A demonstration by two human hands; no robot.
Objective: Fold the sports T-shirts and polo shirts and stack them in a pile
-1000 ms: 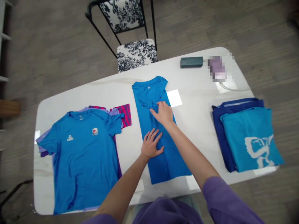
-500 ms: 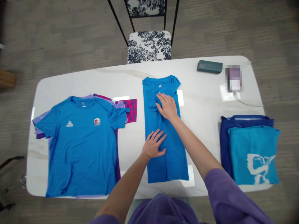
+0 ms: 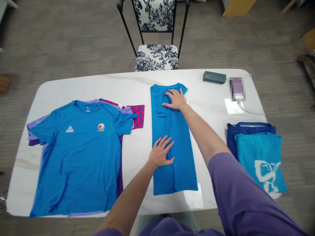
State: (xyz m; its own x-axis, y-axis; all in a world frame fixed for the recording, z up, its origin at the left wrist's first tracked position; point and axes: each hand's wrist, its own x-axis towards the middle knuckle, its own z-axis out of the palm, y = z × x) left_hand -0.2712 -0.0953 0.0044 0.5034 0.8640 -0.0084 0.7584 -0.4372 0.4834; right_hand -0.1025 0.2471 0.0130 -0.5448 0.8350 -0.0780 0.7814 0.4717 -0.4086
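In the middle of the white table (image 3: 137, 193) lies a blue T-shirt (image 3: 183, 154), its sides folded inward into a long narrow strip with the collar at the far end. My left hand (image 3: 161, 152) rests flat on the shirt's lower left half, fingers spread. Near the collar, my right hand (image 3: 176, 99) presses on the cloth with fingers apart, beside a folded sleeve (image 3: 161, 105). The hand partly hides the neckline.
On the left, a blue T-shirt (image 3: 83, 157) lies spread over purple and pink-patterned shirts (image 3: 139, 115). Folded garments (image 3: 261, 154) are stacked on the right. A dark green case (image 3: 214, 77) and a blurred-out purple object (image 3: 237, 88) with a cable sit behind. A patterned chair (image 3: 157, 57) stands beyond.
My right hand has moved up the shirt to the collar, and the bunched sleeve now lies flat. My left hand stays on the lower part. The camera view has shifted.
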